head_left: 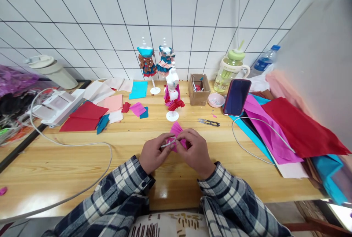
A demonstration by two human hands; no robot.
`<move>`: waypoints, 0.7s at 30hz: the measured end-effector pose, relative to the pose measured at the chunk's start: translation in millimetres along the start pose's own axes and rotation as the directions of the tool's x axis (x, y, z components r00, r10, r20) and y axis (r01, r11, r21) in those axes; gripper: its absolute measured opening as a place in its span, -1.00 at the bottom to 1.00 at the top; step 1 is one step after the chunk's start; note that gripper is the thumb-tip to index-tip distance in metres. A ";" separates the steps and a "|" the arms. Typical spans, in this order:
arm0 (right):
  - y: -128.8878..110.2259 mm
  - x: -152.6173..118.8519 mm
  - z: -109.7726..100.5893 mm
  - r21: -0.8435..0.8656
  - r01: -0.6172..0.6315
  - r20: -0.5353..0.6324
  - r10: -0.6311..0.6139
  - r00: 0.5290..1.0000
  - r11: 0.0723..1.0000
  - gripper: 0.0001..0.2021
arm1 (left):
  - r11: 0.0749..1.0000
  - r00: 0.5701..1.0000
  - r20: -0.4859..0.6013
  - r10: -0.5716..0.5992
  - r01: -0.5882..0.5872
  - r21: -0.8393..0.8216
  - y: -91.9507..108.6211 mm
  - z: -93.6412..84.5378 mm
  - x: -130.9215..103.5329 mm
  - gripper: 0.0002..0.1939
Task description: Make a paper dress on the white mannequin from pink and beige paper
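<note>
In the head view, we have both hands low over the pale wooden bench (126, 167), just in front of a small white dress form with a magenta and red outfit (172, 79). Our left hand (154, 153) has thumb and forefinger closed on a thin white strip (167, 144). Our right hand (196, 152) is pinched on a bright pink piece of pleated, crepe-like material (176, 129), which lies between the two hands, its folds fanning out beyond the fingertips. Which layers each fingertip grips is hidden.

To do this well, we should pinch the gathers close to the strip, pull with light, even tension and leave the outer folds uncrushed. Too hard a tug could tear or flatten the material; too slack a hold could let the pleats slip. The black-handled metal thread snips (209, 122) lie within easy reach of our right hand.

As for writing, the clear blue-capped bottle (261, 65) carries a blue label with white marks too small for us to read. The green-lidded clear jug (229, 69) has faint lettering on its pale band, also unreadable. The dark smartphone (237, 97) shows no legible text.
</note>
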State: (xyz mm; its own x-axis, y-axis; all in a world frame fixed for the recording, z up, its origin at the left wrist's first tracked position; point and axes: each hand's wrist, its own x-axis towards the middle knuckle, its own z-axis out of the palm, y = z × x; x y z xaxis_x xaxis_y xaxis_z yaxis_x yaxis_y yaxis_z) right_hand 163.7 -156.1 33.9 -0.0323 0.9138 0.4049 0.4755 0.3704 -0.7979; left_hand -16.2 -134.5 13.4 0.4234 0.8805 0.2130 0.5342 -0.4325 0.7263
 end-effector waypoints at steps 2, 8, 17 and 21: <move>-1.1 -0.5 -2.1 -0.013 -0.026 -0.029 0.026 0.999 1.000 -0.93 | 1.000 0.999 -0.035 -0.003 0.004 0.023 0.6 -0.3 1.5 -0.76; 31.5 17.2 -30.8 -0.216 -0.066 -0.006 0.066 0.998 0.974 -0.77 | 0.998 0.986 -0.155 -0.056 0.055 -0.014 1.5 -0.8 1.7 -0.79; 103.0 33.6 -68.7 -0.778 -0.178 -0.029 0.248 0.968 0.603 -0.62 | 0.995 0.987 -0.147 -0.059 0.045 -0.094 2.8 0.8 2.7 -0.87; 109.6 33.6 -70.4 -0.819 -0.171 -0.001 0.296 0.955 0.548 -0.76 | 0.989 0.986 -0.146 -0.078 0.058 -0.139 -2.0 3.9 0.8 -0.89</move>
State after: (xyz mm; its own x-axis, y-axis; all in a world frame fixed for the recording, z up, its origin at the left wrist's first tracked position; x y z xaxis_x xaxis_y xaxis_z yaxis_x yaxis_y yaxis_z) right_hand 276.6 -96.5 -8.5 0.1109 0.9824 0.1506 0.9860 -0.0898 -0.1402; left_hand -14.1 -133.7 9.6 0.2687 0.9306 0.2486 0.4506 -0.3496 0.8215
